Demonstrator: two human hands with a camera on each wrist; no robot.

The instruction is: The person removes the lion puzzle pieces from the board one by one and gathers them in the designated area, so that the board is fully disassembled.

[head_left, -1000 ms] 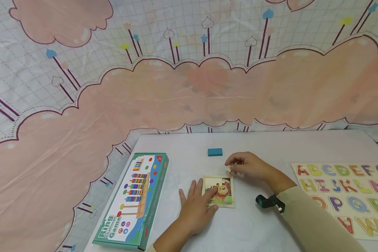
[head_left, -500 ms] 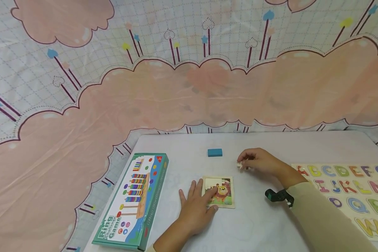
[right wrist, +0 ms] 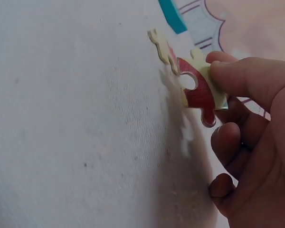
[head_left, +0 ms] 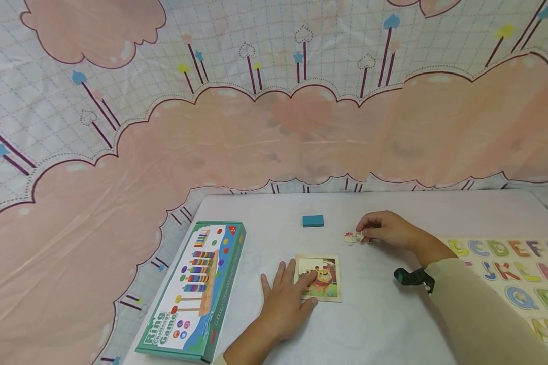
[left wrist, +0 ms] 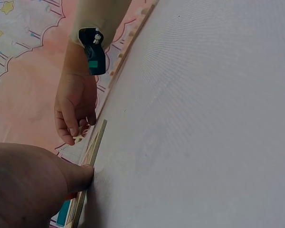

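Observation:
My left hand (head_left: pixel 283 301) lies over the left part of a small wooden jigsaw puzzle (head_left: pixel 331 284) with a bear picture. Its fingers are spread, and the thumb touches the frame's near edge. In the right wrist view, my right hand (right wrist: pixel 256 109) pinches a red and cream puzzle piece (right wrist: pixel 202 92) between thumb and fingers. A second puzzle piece (right wrist: pixel 162 50) is just beyond it; in the head view this loose piece (head_left: pixel 349 237) appears left of the fingertips, over the white table. Whether the two pieces touch cannot be told.
A blue block (head_left: pixel 313 221) lies behind the puzzle. On the left is a green Ring Challenge Game box (head_left: pixel 194 289). An alphabet board (head_left: pixel 520 274) lies at the right, partly behind the right sleeve. A patterned cloth (head_left: pixel 265 137) hangs behind the table (head_left: pixel 365 329).
My right hand has moved right and slightly away from the puzzle, carrying a piece. Another piece now shows to the left of its fingertips. The left hand stays on the puzzle.

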